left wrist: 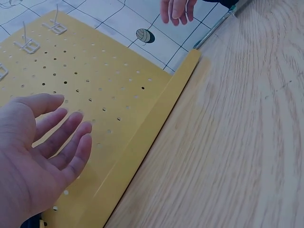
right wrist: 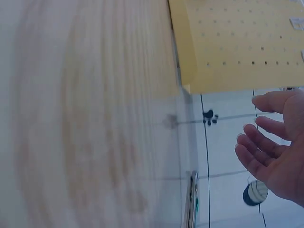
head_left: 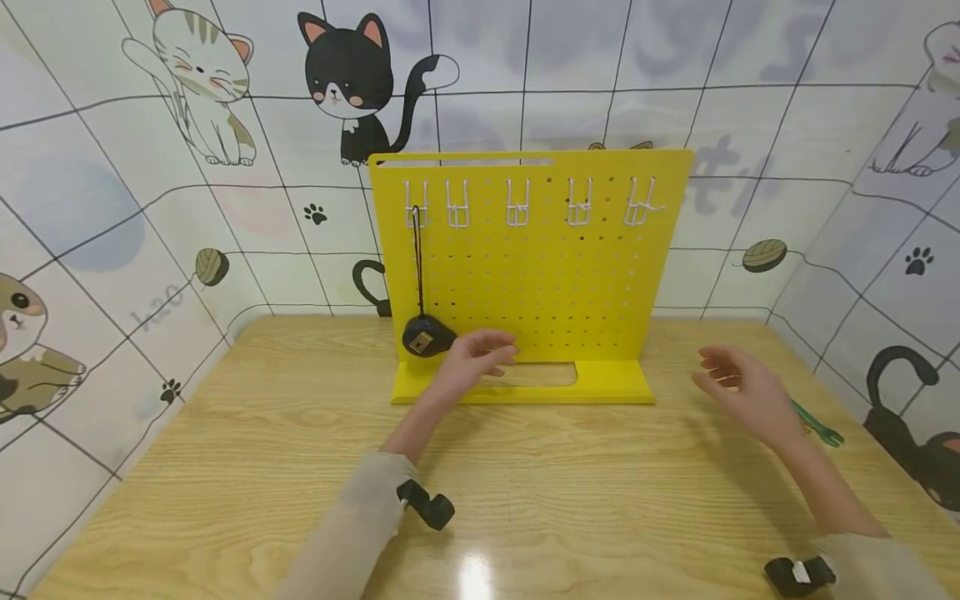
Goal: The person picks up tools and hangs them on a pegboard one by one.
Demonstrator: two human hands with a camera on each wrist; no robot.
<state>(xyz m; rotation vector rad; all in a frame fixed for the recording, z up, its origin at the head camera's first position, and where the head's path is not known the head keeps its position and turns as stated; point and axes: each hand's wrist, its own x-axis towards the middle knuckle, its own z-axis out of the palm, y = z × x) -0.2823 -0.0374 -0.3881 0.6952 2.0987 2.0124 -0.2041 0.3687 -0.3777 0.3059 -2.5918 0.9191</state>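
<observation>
A black tape measure point(head_left: 426, 336) hangs by its cord from the leftmost white hook point(head_left: 416, 215) of a yellow pegboard point(head_left: 540, 283). Just right of it, my left hand point(head_left: 474, 360) hovers before the lower board with loosely bent fingers and an empty palm; the left wrist view shows nothing held. Off the board's right side, my right hand point(head_left: 750, 396) is raised above the table, its fingers point(right wrist: 256, 145) relaxed and apart, holding nothing. Behind that hand lies a green wrench-like tool point(head_left: 823, 427), partly hidden by the wrist.
Several more white wire hooks point(head_left: 517, 204) line the top of the board. Its flat yellow base point(head_left: 611, 383) stands on a wood-grain table point(head_left: 525, 492). A wall covering point(head_left: 480, 50) with cartoon cats rises behind and at both sides.
</observation>
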